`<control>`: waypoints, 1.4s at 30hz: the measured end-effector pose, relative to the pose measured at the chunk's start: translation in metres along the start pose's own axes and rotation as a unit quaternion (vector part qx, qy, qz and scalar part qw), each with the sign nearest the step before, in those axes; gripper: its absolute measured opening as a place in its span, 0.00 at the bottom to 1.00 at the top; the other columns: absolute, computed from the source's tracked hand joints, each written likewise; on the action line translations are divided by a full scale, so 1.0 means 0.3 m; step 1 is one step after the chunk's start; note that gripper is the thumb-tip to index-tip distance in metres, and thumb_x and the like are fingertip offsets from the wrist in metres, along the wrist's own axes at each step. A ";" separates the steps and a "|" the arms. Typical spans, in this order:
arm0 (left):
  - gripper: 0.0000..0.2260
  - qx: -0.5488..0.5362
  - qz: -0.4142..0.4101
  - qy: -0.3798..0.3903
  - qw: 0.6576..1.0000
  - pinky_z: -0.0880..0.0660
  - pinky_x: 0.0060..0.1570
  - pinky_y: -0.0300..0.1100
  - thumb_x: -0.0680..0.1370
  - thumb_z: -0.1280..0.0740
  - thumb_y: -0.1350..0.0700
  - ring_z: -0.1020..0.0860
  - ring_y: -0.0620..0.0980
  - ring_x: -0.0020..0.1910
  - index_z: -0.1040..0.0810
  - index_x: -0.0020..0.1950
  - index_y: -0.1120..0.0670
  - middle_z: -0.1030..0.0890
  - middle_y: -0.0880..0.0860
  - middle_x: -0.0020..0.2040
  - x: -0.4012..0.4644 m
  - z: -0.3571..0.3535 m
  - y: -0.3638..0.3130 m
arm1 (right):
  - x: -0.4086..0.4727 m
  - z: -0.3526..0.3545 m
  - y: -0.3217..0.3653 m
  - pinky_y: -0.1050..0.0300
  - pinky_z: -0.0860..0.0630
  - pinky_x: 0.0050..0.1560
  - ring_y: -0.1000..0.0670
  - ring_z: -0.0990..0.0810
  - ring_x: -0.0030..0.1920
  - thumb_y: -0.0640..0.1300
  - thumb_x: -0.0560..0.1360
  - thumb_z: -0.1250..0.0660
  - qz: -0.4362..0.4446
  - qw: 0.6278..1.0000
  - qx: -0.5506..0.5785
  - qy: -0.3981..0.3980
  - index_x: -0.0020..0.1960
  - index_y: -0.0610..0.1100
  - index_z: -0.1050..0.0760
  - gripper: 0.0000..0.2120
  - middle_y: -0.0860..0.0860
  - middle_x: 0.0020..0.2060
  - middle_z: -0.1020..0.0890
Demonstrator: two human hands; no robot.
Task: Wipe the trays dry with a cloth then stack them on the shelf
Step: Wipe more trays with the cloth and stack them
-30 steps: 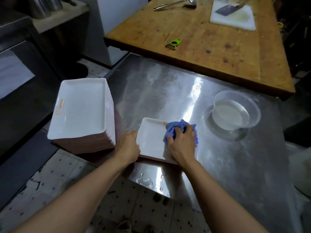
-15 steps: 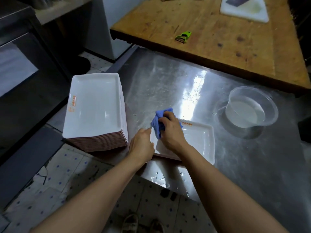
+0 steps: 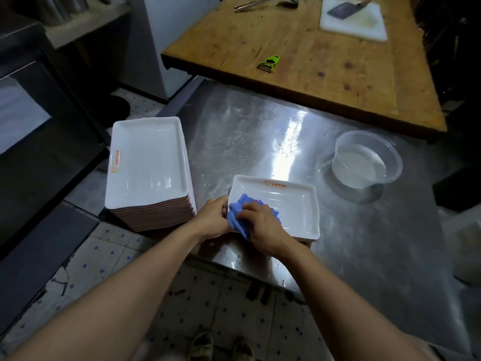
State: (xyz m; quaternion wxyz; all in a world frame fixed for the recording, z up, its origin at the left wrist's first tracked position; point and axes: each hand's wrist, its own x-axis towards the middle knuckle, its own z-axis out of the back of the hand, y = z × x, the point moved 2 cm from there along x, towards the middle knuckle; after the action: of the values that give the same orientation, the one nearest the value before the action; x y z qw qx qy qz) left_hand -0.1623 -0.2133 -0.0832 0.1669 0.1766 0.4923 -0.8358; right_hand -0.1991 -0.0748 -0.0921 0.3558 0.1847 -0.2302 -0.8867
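A white rectangular tray (image 3: 294, 204) with an orange logo lies near the front edge of the steel table (image 3: 364, 243). My right hand (image 3: 263, 225) grips a bunched blue cloth (image 3: 240, 212) and presses it on the tray's left end. My left hand (image 3: 212, 220) holds the tray's left rim, its fingertips hidden behind the cloth. A tall stack of white trays (image 3: 148, 173) stands to the left at the table's corner.
A clear plastic bowl of water (image 3: 364, 162) sits at the right of the steel table. Behind it is a wooden table (image 3: 299, 63) with a green peeler (image 3: 269, 63), a white cutting board (image 3: 354, 19) and a ladle. Water drops lie near the table's front edge.
The cloth swept from the tray's right end to its left end and now rubs the near left part. My left hand stays on the tray's left rim. The camera view shifted.
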 end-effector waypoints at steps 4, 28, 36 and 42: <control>0.18 0.010 0.037 -0.030 0.999 0.23 0.46 0.54 0.69 0.33 0.63 0.23 0.57 0.42 0.24 0.59 0.59 0.21 0.63 0.49 0.006 -0.013 -0.011 | -0.064 -0.011 0.000 0.51 0.36 0.62 0.44 0.31 0.61 0.44 0.75 0.38 -0.003 0.998 -0.060 -0.024 0.63 0.47 0.26 0.16 0.48 0.62 0.28; 0.22 0.241 0.061 -0.122 0.961 0.28 0.54 0.47 0.70 0.38 0.64 0.26 0.59 0.59 0.33 0.64 0.58 0.24 0.59 0.60 0.112 -0.054 -0.060 | -0.012 0.101 -0.196 0.45 0.36 0.59 0.39 0.38 0.65 0.44 0.74 0.37 -0.166 0.970 -0.157 -0.078 0.68 0.51 0.34 0.23 0.47 0.70 0.39; 0.23 0.244 0.065 -0.140 0.957 0.28 0.56 0.49 0.68 0.35 0.67 0.27 0.62 0.59 0.32 0.62 0.61 0.26 0.62 0.60 0.111 -0.057 -0.080 | -0.129 0.130 -0.193 0.53 0.32 0.55 0.43 0.30 0.55 0.36 0.74 0.39 -0.094 0.991 -0.077 -0.053 0.61 0.48 0.26 0.17 0.50 0.63 0.29; 0.21 0.245 0.066 -0.158 0.954 0.29 0.58 0.51 0.70 0.36 0.66 0.28 0.63 0.60 0.33 0.63 0.62 0.26 0.64 0.61 0.096 -0.069 -0.091 | -0.227 0.174 -0.226 0.54 0.35 0.53 0.44 0.31 0.59 0.37 0.76 0.41 -0.175 0.964 -0.194 -0.044 0.61 0.42 0.27 0.14 0.45 0.60 0.28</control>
State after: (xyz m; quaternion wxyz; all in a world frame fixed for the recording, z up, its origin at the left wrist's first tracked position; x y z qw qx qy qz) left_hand -0.1975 -0.1856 -0.0849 0.2484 0.1098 0.2271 -0.9352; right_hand -0.2156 0.0319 -0.0745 0.2135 0.1106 -0.0334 -0.9701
